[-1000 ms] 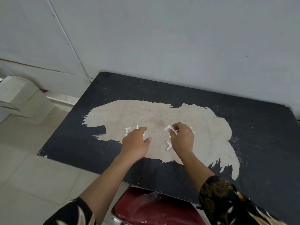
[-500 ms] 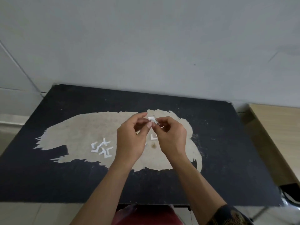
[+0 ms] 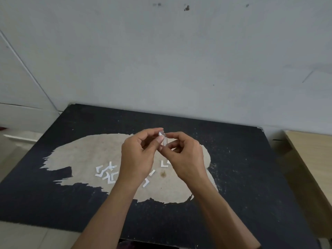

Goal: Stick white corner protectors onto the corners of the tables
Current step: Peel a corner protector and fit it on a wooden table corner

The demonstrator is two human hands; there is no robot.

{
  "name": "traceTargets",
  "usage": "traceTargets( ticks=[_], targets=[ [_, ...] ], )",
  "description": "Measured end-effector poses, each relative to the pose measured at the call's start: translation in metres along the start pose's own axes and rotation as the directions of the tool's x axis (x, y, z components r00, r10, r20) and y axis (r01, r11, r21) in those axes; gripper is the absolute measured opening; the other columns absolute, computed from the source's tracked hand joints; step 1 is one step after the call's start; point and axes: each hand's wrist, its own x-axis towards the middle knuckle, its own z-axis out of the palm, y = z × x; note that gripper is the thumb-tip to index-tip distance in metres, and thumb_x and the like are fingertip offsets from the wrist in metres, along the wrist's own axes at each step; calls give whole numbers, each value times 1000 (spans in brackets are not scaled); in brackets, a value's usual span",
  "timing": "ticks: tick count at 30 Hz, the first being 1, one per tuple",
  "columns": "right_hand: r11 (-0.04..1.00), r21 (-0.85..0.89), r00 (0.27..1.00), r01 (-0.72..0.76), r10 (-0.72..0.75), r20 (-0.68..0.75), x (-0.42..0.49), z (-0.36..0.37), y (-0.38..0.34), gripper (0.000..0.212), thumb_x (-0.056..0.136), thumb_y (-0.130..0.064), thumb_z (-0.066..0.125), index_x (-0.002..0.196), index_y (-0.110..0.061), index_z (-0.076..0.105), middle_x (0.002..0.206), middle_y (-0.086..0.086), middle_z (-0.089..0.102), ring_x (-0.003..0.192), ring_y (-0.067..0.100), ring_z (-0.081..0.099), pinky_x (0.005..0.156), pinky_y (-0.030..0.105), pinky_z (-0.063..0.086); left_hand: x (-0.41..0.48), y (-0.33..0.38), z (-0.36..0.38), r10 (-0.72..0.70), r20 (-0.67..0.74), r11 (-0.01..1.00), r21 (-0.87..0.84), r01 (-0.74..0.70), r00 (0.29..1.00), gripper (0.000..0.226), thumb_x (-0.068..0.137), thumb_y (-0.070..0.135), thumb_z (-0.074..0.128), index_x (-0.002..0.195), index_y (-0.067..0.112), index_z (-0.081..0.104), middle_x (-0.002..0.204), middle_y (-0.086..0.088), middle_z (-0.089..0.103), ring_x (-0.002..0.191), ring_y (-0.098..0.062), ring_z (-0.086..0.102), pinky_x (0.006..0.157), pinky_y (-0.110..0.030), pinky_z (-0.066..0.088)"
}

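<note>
Above the middle of a black table point(image 3: 242, 168) with a large worn beige patch, my left hand point(image 3: 138, 159) and my right hand point(image 3: 186, 155) meet. Between their fingertips they pinch one small white corner protector point(image 3: 163, 139), held upright. Several more white L-shaped corner protectors point(image 3: 106, 172) lie in a loose pile on the beige patch left of my left hand. One protector point(image 3: 164, 164) lies under my right hand, and two others point(image 3: 146, 182) sit by my left wrist.
A grey wall runs right behind the table's far edge. A light wooden table point(image 3: 312, 168) stands against the black table's right side. Pale tiled floor point(image 3: 19, 236) shows at the left and front.
Both hands left the protectors on the table and rose with one pinched between them. My view swung right and up, bringing the wooden table in.
</note>
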Motion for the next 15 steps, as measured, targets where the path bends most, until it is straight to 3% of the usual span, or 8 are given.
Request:
traceTargets(
  ticks=[2, 6, 9, 15],
  targets=[
    [999, 41, 998, 4, -7, 62, 4, -9, 2, 28, 82, -37, 80, 107, -32, 69, 78, -7, 72, 70, 13, 67, 66, 30, 59, 1, 4, 5, 4, -31, 1000, 0, -4, 999, 20, 93, 15, 68, 105, 29, 74, 100, 20, 73, 97, 6, 67, 78, -7, 51],
    [928, 351, 976, -122, 47, 214, 9, -26, 4, 17, 93, -22, 69, 110, -23, 73, 87, -2, 75, 73, 15, 72, 68, 29, 61, 0, 11, 18, 8, -100, 999, 46, -4, 995, 18, 94, 18, 67, 109, 25, 75, 100, 16, 75, 96, 0, 70, 81, -16, 56],
    [889, 429, 963, -162, 48, 265, 12, -36, 12, 16, 96, -17, 65, 110, -18, 73, 87, 0, 76, 71, 14, 70, 67, 28, 59, -7, 14, 31, 9, -125, 997, 80, 0, 992, 19, 95, 18, 66, 110, 26, 74, 99, 17, 75, 93, 1, 70, 80, -15, 56],
    [779, 567, 937, -268, 75, 341, 6, -55, 28, 15, 93, -8, 69, 108, -9, 69, 84, 11, 74, 66, 19, 64, 61, 29, 54, -27, 20, 54, -33, -140, 999, -11, 32, 990, 21, 95, 14, 65, 111, 23, 73, 96, 16, 76, 91, -2, 71, 74, -15, 56]
  ],
)
